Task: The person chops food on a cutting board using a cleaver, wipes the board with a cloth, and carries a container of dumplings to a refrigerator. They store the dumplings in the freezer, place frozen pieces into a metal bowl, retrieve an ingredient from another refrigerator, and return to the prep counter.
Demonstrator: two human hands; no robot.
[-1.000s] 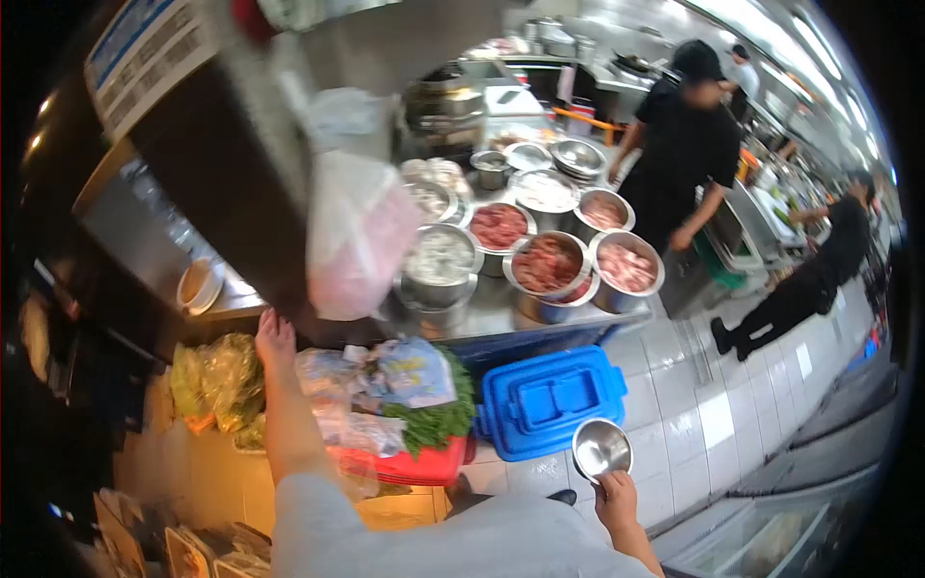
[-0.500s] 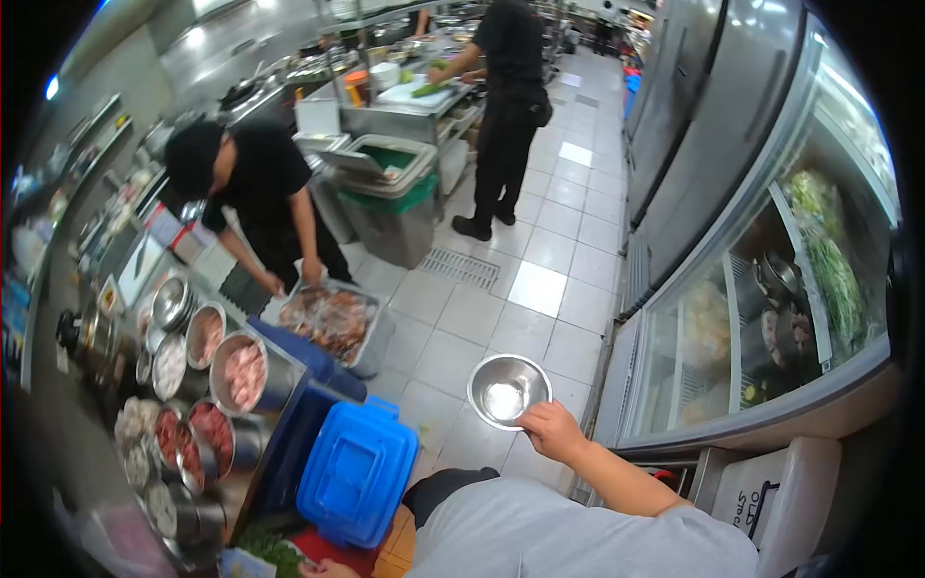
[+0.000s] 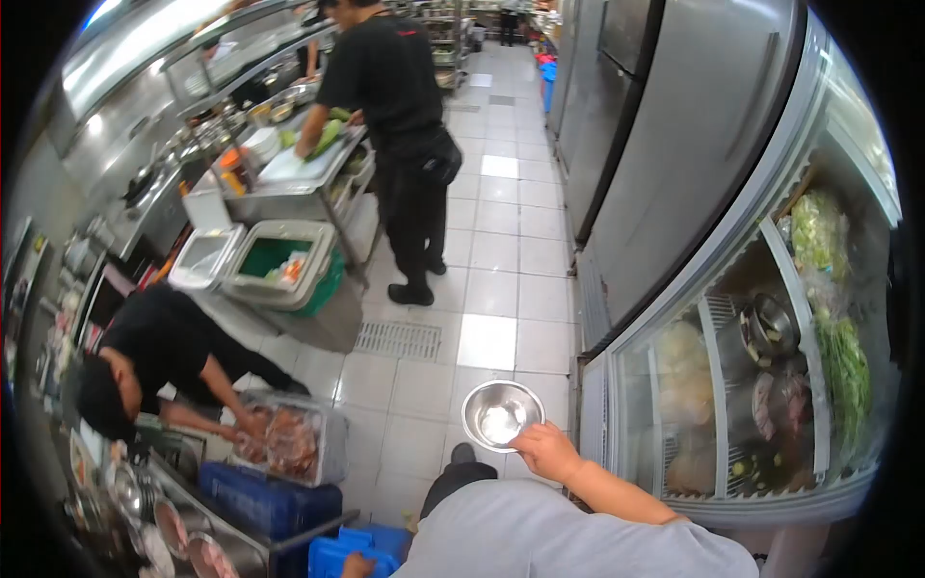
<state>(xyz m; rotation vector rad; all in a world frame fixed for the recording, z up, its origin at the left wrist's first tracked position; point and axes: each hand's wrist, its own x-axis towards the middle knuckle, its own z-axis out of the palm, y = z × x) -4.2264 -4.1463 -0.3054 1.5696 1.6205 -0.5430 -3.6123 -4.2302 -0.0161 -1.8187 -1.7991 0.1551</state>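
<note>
My right hand (image 3: 547, 451) grips the near rim of a shiny metal bowl (image 3: 503, 414), held out over the floor. Nothing shows inside the bowl but reflections. At the bottom edge, only a small part of my left hand (image 3: 357, 564) appears, in front of a bright blue plastic lid (image 3: 332, 553). Its fingers are cut off by the frame, and I cannot make out whether it touches the lid.
To the right stands a glass-front fridge (image 3: 718, 385) with bagged greens. Steel cabinets (image 3: 694, 183) line the aisle. A co-worker (image 3: 183, 337) bends over a tub of bagged meat (image 3: 289, 443); another person (image 3: 390, 125) works at a cutting board. A bin (image 3: 308, 323) and floor grate (image 3: 397, 340) lie ahead.
My view has turned and moved forward along the aisle. The containers of meat at left have slid down and partly out of view. My right hand still holds the bowl.
</note>
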